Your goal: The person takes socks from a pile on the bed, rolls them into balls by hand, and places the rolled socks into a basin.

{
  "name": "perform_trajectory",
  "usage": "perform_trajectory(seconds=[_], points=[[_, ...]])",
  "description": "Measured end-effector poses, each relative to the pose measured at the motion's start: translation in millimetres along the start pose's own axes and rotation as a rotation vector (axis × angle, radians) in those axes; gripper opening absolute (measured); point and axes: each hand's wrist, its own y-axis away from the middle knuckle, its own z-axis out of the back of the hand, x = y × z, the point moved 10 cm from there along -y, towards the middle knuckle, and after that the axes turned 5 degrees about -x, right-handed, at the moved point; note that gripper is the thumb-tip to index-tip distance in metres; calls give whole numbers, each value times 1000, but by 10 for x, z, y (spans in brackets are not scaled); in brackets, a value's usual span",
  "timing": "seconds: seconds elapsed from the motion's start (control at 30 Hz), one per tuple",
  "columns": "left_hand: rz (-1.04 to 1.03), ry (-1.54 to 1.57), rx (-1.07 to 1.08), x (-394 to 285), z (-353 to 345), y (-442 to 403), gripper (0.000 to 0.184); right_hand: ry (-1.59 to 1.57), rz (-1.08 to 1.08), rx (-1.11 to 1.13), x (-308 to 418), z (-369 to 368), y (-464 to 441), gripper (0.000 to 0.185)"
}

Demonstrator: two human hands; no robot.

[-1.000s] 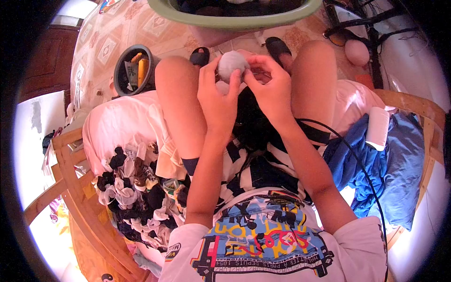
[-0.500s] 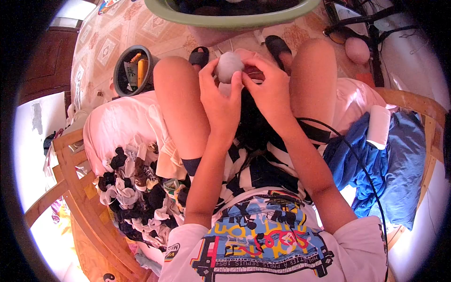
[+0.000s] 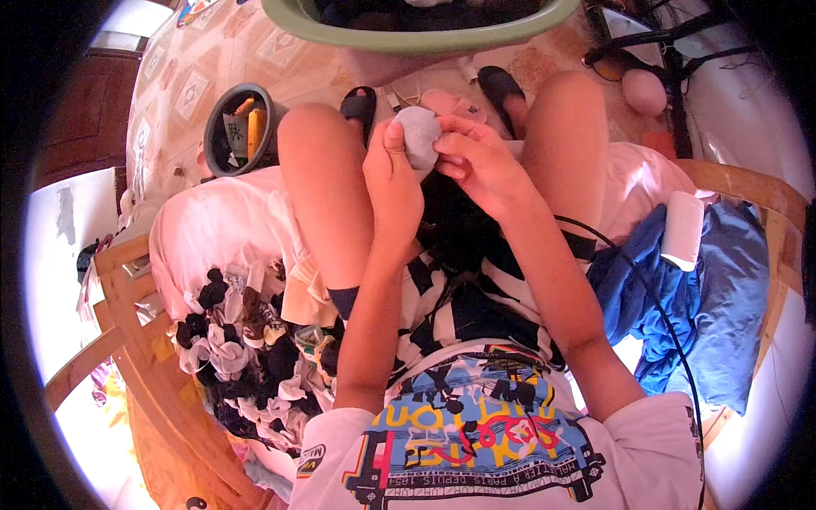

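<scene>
A light grey balled-up sock (image 3: pixel 417 136) sits between my hands, above the gap between the knees. My left hand (image 3: pixel 394 174) is closed round its left side, thumb uppermost. From the right, my right hand (image 3: pixel 482 161) pinches the edge of the same ball with its fingertips; the exact fold they hold is hard to make out. Beside the left thigh lies a heap of loose socks (image 3: pixel 228 348) in black, white, grey and brown.
A green-rimmed basin (image 3: pixel 425 38) with dark contents stands ahead. To the left is a grey bin (image 3: pixel 214 140) holding a yellow item. Blue cloth (image 3: pixel 646 297) and a white cylindrical object (image 3: pixel 682 229) lie right. A black cable (image 3: pixel 650 293) runs past the right arm.
The sock ball has turned, and its rounded face now tilts rightward. My left hand has rotated to grip its side, while my right fingers have shifted along its right edge.
</scene>
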Motion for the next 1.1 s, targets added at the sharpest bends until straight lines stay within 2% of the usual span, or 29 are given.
perform_trajectory(seconds=[0.13,0.2,0.33,0.37,0.4,0.43,0.57,0.67,0.77,0.87,1.0,1.07,1.1], points=[[58,10,96,152,-38,-35,41,47,-39,37,33,-106,44,17],[74,50,110,203,-2,-40,41,363,51,-110,108,-31,60,19],[62,-13,125,180,-85,-33,36,455,235,-190,270,-24,49,23],[56,-73,133,201,-103,0,40,571,284,-157,292,-11,34,26],[147,8,133,267,-87,7,50,690,309,-147,321,-16,36,27],[134,28,125,233,-87,7,50,806,338,-135,362,-33,28,28],[79,79,94,109,-32,-13,57,640,271,-103,331,-88,63,31],[251,182,128,197,-51,-1,52,596,337,-32,381,-263,131,31],[232,380,127,136,-47,-22,54,450,302,-50,453,-169,120,32],[156,430,181,-6,-69,-50,58,484,338,-106,538,-94,104,36],[134,412,152,-54,-53,-21,52,519,362,-95,544,-189,116,39],[58,203,110,-52,-2,-28,40,552,377,-60,506,-226,108,39],[60,199,110,-23,13,-25,40,590,390,-55,502,-221,112,37]])
